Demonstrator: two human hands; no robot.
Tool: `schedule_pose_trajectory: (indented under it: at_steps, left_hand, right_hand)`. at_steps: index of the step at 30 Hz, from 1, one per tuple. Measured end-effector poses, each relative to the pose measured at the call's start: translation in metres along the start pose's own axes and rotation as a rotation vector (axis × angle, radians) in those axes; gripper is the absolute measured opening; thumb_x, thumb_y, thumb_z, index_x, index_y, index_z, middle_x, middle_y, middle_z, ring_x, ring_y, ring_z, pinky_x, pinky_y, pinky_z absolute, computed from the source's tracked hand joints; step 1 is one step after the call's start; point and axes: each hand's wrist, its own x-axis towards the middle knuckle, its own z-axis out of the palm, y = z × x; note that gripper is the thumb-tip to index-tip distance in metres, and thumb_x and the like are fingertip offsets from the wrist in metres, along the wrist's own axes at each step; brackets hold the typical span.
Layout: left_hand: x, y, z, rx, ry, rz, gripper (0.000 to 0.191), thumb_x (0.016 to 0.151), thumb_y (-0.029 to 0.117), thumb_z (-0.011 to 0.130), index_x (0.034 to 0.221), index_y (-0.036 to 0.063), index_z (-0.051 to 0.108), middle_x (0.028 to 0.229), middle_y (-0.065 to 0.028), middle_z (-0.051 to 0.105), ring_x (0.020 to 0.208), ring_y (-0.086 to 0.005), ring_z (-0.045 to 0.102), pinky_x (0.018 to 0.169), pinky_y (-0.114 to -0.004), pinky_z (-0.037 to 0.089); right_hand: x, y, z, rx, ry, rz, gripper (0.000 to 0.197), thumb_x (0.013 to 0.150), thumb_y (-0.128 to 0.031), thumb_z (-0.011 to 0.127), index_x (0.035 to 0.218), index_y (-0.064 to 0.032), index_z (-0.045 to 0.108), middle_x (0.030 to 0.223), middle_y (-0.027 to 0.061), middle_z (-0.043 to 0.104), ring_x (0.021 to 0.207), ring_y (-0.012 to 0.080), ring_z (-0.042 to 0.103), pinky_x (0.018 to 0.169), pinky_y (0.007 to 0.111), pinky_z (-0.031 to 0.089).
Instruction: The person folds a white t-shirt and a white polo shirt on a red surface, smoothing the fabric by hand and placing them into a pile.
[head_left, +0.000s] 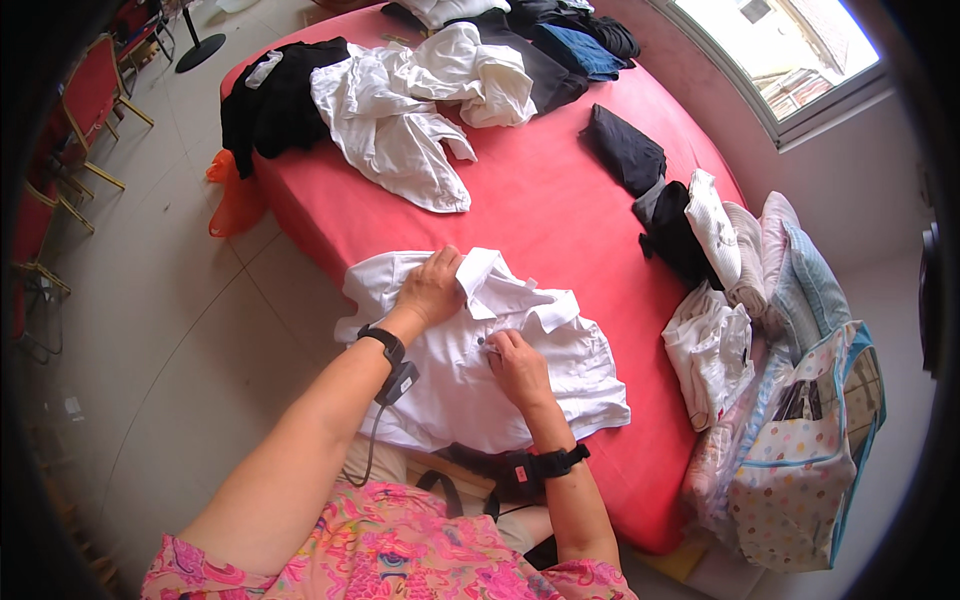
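Observation:
A white collared shirt (450, 382) lies spread in front of me on a red-covered bed (540, 187), its collar pointing away from me. My left hand (435, 289) grips the cloth beside the left side of the collar (478, 276). At the front placket, my right hand (519, 366) pinches the fabric with bent fingertips, right beside a dark button (481, 341). The neck opening is spread, and the other collar point shows to the right. Fingers hide part of the placket.
Crumpled white garments (405, 112) and a black garment (289, 97) lie at the far left. Folded dark clothes (622, 150) and a white folded pile (709, 352) line the right side. A dotted storage bag (795, 465) stands beside the bed. Red chairs (90, 90) stand left.

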Motion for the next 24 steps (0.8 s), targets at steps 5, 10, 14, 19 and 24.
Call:
schedule_pose_trajectory:
  at_steps: [5,10,14,19,24]
  left_hand:
    - [-0.001,-0.002,0.001,0.023,-0.020,-0.017,0.028,0.073,0.012,0.055,0.100,0.0068,0.050,0.102,-0.0091,0.050,0.097,-0.0259,0.056,0.076,-0.040,0.049]
    - [-0.002,-0.002,0.002,0.023,-0.017,-0.016,0.027,0.074,0.014,0.056,0.099,0.0071,0.050,0.101,-0.0091,0.050,0.096,-0.0264,0.056,0.076,-0.041,0.049]
    - [-0.001,0.000,0.002,0.020,-0.017,-0.016,0.027,0.074,0.015,0.057,0.099,0.0072,0.050,0.101,-0.0092,0.050,0.095,-0.0266,0.056,0.075,-0.041,0.050]
    - [-0.002,-0.003,0.003,0.022,-0.007,-0.019,0.027,0.074,0.015,0.058,0.098,0.0077,0.050,0.100,-0.0097,0.050,0.094,-0.0266,0.056,0.075,-0.041,0.050]
    - [-0.002,0.000,0.001,0.013,-0.001,-0.020,0.027,0.073,0.016,0.059,0.098,0.0088,0.050,0.100,-0.0101,0.050,0.094,-0.0266,0.056,0.074,-0.041,0.050]
  right_hand:
    - [-0.005,0.002,0.001,-0.010,0.005,-0.034,0.010,0.078,-0.011,0.061,0.086,-0.0106,0.056,0.086,0.0050,0.056,0.074,0.0271,0.060,0.061,0.038,0.050]
    - [0.002,-0.009,0.000,0.004,0.074,-0.153,0.008,0.079,-0.010,0.058,0.086,-0.0086,0.054,0.085,0.0080,0.056,0.073,0.0298,0.060,0.061,0.039,0.049]
    - [0.005,-0.007,0.014,-0.075,0.013,0.034,0.007,0.076,-0.009,0.059,0.080,-0.0084,0.054,0.081,0.0086,0.057,0.070,0.0307,0.060,0.060,0.040,0.049]
    - [0.009,-0.009,0.014,-0.030,0.007,-0.033,0.008,0.074,-0.009,0.058,0.081,-0.0083,0.053,0.080,0.0098,0.057,0.070,0.0318,0.059,0.060,0.042,0.049]
    - [0.005,-0.008,0.017,-0.119,0.069,0.100,0.009,0.074,-0.008,0.057,0.082,-0.0079,0.053,0.080,0.0122,0.057,0.071,0.0335,0.059,0.061,0.042,0.049]
